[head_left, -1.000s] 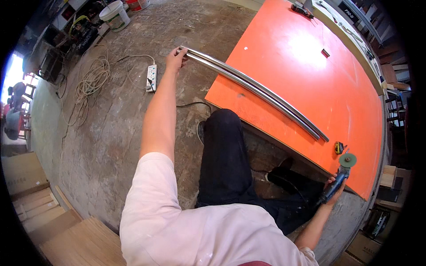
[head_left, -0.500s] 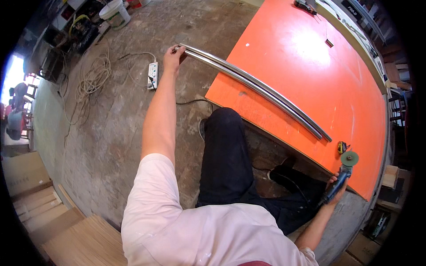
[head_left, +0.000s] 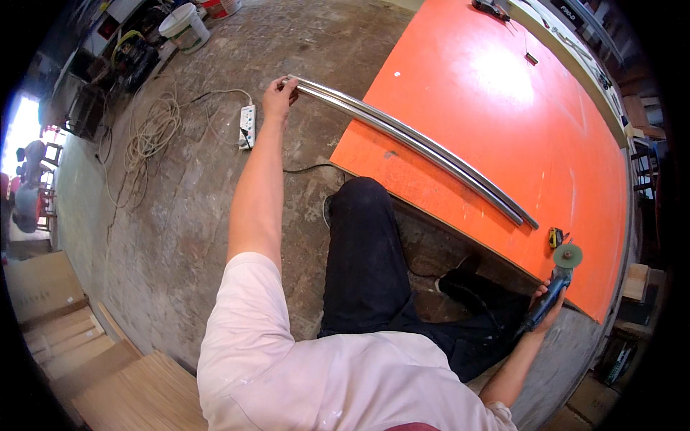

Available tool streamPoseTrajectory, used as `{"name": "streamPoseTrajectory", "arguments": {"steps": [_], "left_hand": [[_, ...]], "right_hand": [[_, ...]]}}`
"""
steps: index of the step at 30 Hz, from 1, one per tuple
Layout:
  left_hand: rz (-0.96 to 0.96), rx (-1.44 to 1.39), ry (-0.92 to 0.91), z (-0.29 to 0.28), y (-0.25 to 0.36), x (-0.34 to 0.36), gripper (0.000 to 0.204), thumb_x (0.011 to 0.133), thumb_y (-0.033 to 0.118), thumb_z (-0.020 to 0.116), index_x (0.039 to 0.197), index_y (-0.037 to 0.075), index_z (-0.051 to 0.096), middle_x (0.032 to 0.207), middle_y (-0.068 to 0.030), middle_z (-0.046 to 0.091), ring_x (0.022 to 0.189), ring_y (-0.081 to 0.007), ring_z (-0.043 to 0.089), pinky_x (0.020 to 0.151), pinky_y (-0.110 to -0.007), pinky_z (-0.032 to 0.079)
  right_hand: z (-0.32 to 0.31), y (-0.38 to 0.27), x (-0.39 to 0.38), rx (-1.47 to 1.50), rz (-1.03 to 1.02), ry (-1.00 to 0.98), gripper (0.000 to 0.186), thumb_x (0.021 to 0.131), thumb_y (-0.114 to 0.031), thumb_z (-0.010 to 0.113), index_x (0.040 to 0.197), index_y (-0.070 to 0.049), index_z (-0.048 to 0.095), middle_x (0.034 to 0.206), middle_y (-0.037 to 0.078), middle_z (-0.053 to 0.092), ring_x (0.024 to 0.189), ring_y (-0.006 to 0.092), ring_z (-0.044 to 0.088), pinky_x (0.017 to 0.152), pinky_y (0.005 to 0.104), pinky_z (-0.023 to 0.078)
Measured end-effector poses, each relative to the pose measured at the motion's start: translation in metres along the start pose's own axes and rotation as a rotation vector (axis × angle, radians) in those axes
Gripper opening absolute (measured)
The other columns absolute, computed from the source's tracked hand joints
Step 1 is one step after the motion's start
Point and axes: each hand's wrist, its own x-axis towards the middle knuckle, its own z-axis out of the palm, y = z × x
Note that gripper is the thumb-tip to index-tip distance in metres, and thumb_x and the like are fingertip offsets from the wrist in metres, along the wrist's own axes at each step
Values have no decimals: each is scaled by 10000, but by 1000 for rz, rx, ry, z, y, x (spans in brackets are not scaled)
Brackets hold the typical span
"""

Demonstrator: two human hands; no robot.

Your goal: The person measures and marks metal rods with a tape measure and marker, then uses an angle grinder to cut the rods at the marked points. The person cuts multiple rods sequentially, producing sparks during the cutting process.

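Note:
My left hand (head_left: 279, 100) is closed on the upper-left ends of two long shiny metal tubes (head_left: 412, 142). They stretch diagonally over the orange board (head_left: 445, 79), and their far ends lie near its right part. My right hand (head_left: 544, 309) grips an angle grinder (head_left: 552, 291) with a green disc (head_left: 567, 254) facing up, at the board's lower-right edge. Just above the disc sits a yellow and black tape measure (head_left: 556, 238). A black power tool (head_left: 490, 10) and a small item (head_left: 531, 59) rest on the upper part of the board.
A power strip (head_left: 247, 127) and coiled cable (head_left: 151, 136) lie on the concrete floor (head_left: 165, 266). Buckets (head_left: 183, 29) stand at the upper left. Wooden boards (head_left: 129, 388) and cardboard (head_left: 39, 284) are at lower left. My legs (head_left: 359, 244) are folded beside the orange board's edge.
The tubes' right ends have shifted slightly to the right along the board. The grinder in my right hand appears a little further right. Both hands keep their holds.

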Motion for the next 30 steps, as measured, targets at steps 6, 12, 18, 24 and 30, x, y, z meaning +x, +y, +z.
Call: {"name": "streamPoseTrajectory", "arguments": {"steps": [6, 12, 18, 24, 30], "left_hand": [[22, 380, -96, -34, 2, 42, 322, 1071, 209, 726, 1297, -21, 724, 1111, -104, 764, 977, -224, 747, 828, -357, 615], [-18, 208, 57, -6, 17, 0, 573, 1049, 224, 763, 1538, -13, 580, 1388, -150, 726, 1244, -250, 721, 996, -372, 595], [493, 856, -54, 85, 39, -21, 682, 1036, 426, 737, 1548, -1, 596, 1545, -210, 636, 1412, -335, 618, 1154, -467, 483], [943, 1369, -264, 208, 50, -70, 538, 1001, 461, 716, 1350, 53, 756, 1472, -261, 662, 1364, -454, 607, 1172, -544, 457], [938, 1220, -662, 192, 32, -123, 392, 1017, 360, 764, 1258, 50, 784, 1394, -212, 671, 1313, -431, 617, 1149, -535, 484]], "right_hand": [[14, 19, 9, -247, -132, 90, 566, 1150, -468, 543, 1485, -12, 534, 980, 33, 593, 799, 146, 594, 692, 277, 523], [37, 12, 4, -44, -75, 226, 468, 1114, -433, 639, 1281, 2, 592, 1047, 110, 681, 865, 202, 708, 748, 340, 635], [28, 15, -12, -4, -112, 169, 506, 1097, -403, 684, 1330, 27, 554, 1082, 138, 687, 908, 209, 740, 786, 346, 679], [19, 15, -15, -11, -87, 124, 543, 1100, -413, 673, 1358, 40, 520, 1108, 138, 679, 897, 206, 748, 796, 348, 690], [27, 13, -22, -53, -141, 101, 496, 1134, -389, 616, 1387, 25, 510, 1126, 135, 665, 910, 185, 717, 793, 324, 660]]}}
